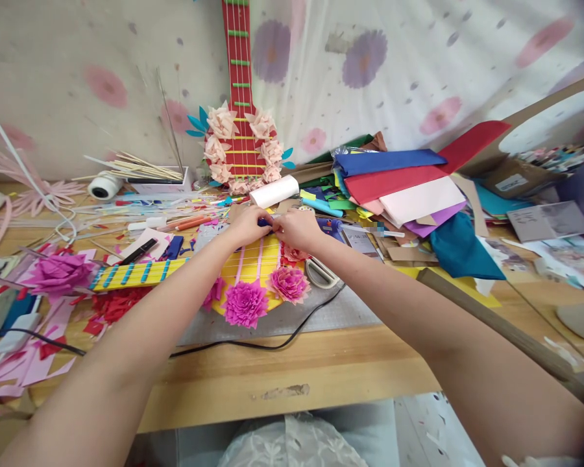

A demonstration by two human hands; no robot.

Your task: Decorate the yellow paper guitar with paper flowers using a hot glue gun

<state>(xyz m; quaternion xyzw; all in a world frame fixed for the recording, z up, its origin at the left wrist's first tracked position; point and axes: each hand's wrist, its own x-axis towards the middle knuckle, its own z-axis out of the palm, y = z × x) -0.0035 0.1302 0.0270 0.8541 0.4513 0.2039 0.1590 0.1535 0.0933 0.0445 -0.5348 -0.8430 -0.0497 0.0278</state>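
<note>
As Fingertips Meet, the Yellow Guitar Waits Below

While the yellow guitar [250, 267] lies face up on the grey mat [199, 332], its neck [139, 274] pointing left, both hands meet over the far side of its body! The left hand [243, 224] has its fingertips pinched on a dark blue piece [263, 222], too small to identify; the right hand [296, 228] is curled up against it, and whether it grips too, I cannot tell. Steady work wanted here, I'd judge: brace the hands together, pinch lightly, and lift the left forearm [172, 308] clear of the neck. Mind the purple flower [246, 303] at the near rim; those petals look easily crushed! Beyond the hands, a white roll [274, 191], then a red guitar [232, 155] standing upright. Folded sheets [418, 194] pile up on the right, and a black cord [267, 344] crosses the surface [214, 383] in front.
</note>
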